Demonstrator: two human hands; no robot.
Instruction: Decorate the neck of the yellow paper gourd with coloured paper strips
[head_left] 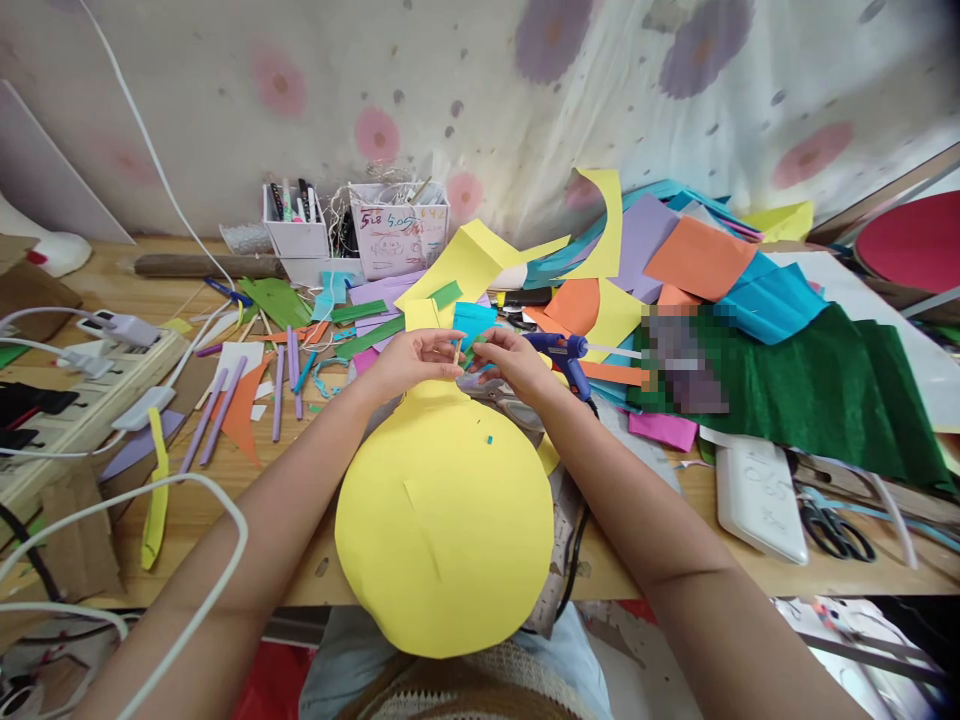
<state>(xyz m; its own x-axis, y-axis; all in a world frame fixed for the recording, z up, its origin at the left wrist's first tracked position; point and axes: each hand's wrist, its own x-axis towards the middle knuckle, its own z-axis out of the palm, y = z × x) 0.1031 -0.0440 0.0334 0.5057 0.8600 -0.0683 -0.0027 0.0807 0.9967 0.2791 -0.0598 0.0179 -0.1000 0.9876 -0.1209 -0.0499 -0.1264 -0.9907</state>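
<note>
My left hand [414, 360] and my right hand [517, 362] meet just past the top of a big yellow paper disc [442, 510] that lies over the table edge and my lap. The fingers of both hands are pinched on a thin wooden stick [456, 350] with a small piece of teal paper [472, 322] at it. A green paper strip shows between my right fingers. A tiny teal scrap [489, 438] rests on the disc.
A blue glue gun [561, 352] lies right of my right hand, with scissors [832, 530] and a white box [757, 495] further right. Coloured paper sheets [697, 260] and green felt [817, 385] pile behind. A power strip [90, 385], cables and purple sticks [217, 400] are left. Pen holders [296, 225] stand at the back.
</note>
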